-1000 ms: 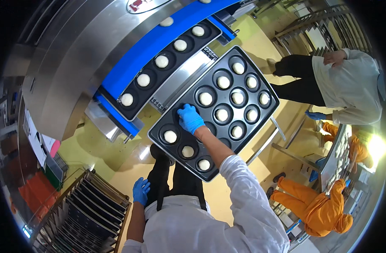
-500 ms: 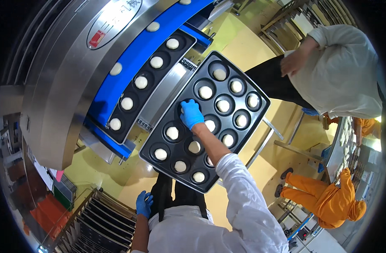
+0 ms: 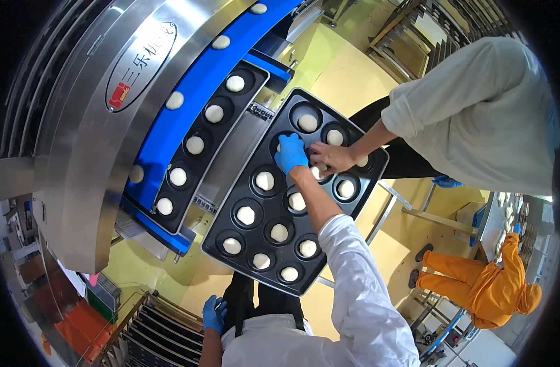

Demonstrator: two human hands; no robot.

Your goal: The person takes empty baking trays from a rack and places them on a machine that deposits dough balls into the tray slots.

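Observation:
My right hand (image 3: 291, 154), in a blue glove, reaches over a black tray (image 3: 231, 224) with round wells. Its fingers are closed around a dough ball (image 3: 279, 147) in a well by the tray's left edge, and mostly hide it. Beside it a co-worker's bare hand (image 3: 332, 157) touches another dough ball (image 3: 317, 172). White dough balls, such as this dough ball (image 3: 246, 215), sit in the other wells in view. My left hand (image 3: 214, 314), also gloved, hangs low beside my dark trousers, its fingers loosely bent and apart, holding nothing.
A steel machine (image 3: 78, 159) stands left, with dough balls on its blue belt (image 3: 191, 79). A second black tray (image 3: 201, 164) with dough lies beside the belt. The co-worker (image 3: 475, 116) stands at right; a person in orange (image 3: 475, 281) works farther off. A rack (image 3: 151, 333) is lower left.
My right hand has moved from one dough ball to the one farther along the tray's left edge. The co-worker's hand has come in over the tray. Another dough ball shows on the belt.

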